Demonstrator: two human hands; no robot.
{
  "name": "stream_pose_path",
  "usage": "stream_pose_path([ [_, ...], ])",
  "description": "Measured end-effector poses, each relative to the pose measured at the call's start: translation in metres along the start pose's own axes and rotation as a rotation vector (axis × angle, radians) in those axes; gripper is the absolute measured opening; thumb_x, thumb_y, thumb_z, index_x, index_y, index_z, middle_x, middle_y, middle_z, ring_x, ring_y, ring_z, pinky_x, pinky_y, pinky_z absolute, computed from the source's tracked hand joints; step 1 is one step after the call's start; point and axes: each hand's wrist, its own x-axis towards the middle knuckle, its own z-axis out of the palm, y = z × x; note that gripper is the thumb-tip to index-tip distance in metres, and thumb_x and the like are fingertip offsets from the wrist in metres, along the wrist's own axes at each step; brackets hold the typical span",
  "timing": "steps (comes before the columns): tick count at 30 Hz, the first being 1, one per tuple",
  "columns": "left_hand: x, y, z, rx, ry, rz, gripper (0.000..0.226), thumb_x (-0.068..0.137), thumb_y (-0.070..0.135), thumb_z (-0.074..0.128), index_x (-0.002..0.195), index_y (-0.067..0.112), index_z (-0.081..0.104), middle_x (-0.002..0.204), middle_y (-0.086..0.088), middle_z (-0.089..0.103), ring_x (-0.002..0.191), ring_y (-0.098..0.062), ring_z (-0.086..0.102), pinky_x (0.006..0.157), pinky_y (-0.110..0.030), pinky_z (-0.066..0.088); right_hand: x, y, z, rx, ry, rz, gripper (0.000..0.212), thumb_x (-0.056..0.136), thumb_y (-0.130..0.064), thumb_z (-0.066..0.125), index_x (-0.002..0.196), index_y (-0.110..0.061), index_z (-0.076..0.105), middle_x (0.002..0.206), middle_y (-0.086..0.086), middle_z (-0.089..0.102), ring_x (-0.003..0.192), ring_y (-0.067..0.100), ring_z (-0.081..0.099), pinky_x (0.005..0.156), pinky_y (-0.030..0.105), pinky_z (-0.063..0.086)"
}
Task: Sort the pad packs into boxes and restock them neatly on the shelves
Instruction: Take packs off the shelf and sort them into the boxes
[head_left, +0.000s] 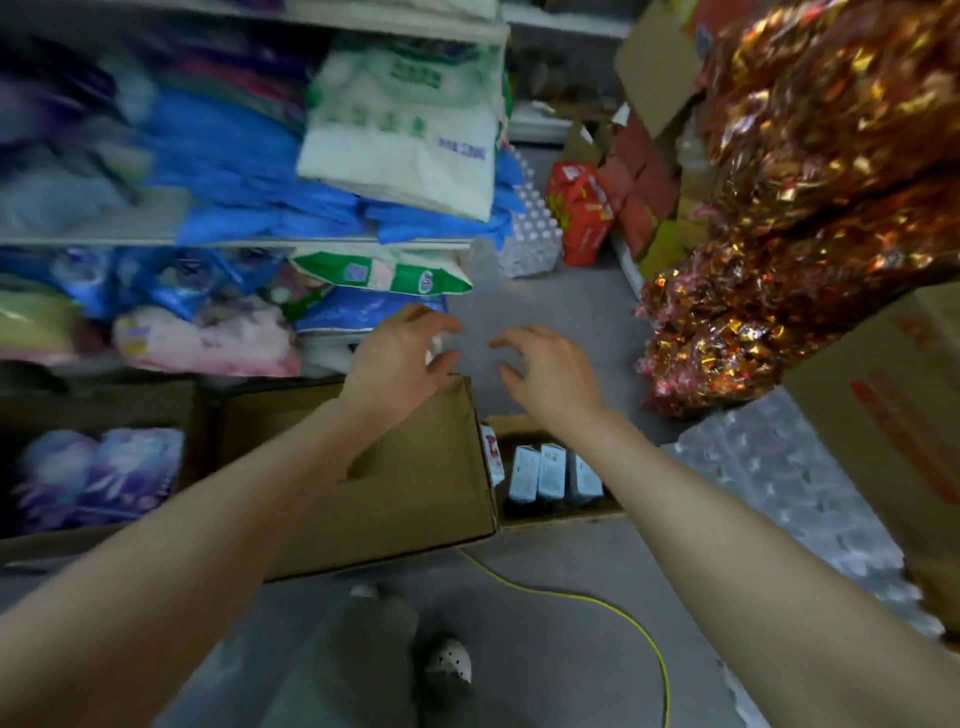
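Landmark: large cardboard box (395, 483), open, on the grey floor (545, 623). Nearest, in front of the box: yellow cable (623, 608) and one light perforated shoe (449, 660). Right of the box, touching it: small carton (561, 512) holding upright pale-blue pad packs (550, 470). Left of the box: second carton (98, 400) with purple pad packs (104, 478). Above the box's far rim: left hand (400, 358) and right hand (545, 374), both with fingers spread and loosely curved, holding nothing. Beyond the box: shelf (156, 241) stacked with pink pack (208, 340), blue packs (234, 156), white-green packs (405, 130); details blurred. Far right of the box: foil-wrapped sweets (805, 182).
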Motion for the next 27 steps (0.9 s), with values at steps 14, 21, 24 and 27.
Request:
stream_pose_path([
  [14, -0.113, -0.155, -0.238, 0.170, 0.234, -0.157, 0.029, 0.082, 0.024, 0.073, 0.110, 0.021, 0.070, 0.105, -0.003, 0.066, 0.092, -0.026, 0.066, 0.073, -0.034, 0.050, 0.055, -0.283, 0.051, 0.076, 0.091, -0.306, 0.031, 0.085, -0.019, 0.068, 0.116, -0.019, 0.069, 0.113, 0.005, 0.066, 0.105, 0.029, 0.061, 0.080, 0.039, 0.050],
  [21, -0.158, -0.245, -0.329, 0.241, 0.254, -0.273, 0.033, 0.080, 0.025, 0.075, 0.112, 0.022, 0.069, 0.105, -0.003, 0.063, 0.093, -0.025, 0.065, 0.071, -0.031, 0.043, 0.085, -0.405, 0.099, 0.130, 0.088, -0.340, 0.031, 0.083, -0.020, 0.069, 0.114, -0.019, 0.070, 0.111, 0.005, 0.068, 0.102, 0.028, 0.063, 0.081, 0.036, 0.046],
  [24, -0.162, -0.273, -0.347, 0.251, 0.265, -0.287, 0.034, 0.080, 0.023, 0.074, 0.113, 0.022, 0.069, 0.110, -0.002, 0.064, 0.095, -0.024, 0.064, 0.071, -0.030, 0.043, 0.099, -0.433, 0.112, 0.115, 0.063, -0.361, 0.034, 0.084, -0.023, 0.068, 0.119, -0.022, 0.067, 0.118, 0.002, 0.066, 0.108, 0.026, 0.062, 0.085, 0.035, 0.047],
  [27, -0.157, -0.296, -0.357, 0.252, 0.284, -0.310, 0.036, 0.081, 0.023, 0.074, 0.116, 0.022, 0.068, 0.114, -0.002, 0.064, 0.097, -0.024, 0.064, 0.074, -0.030, 0.043, 0.119, -0.451, 0.120, 0.095, 0.037, -0.375, 0.036, 0.087, -0.026, 0.067, 0.123, -0.025, 0.063, 0.121, -0.001, 0.064, 0.110, 0.023, 0.060, 0.083, 0.033, 0.044],
])
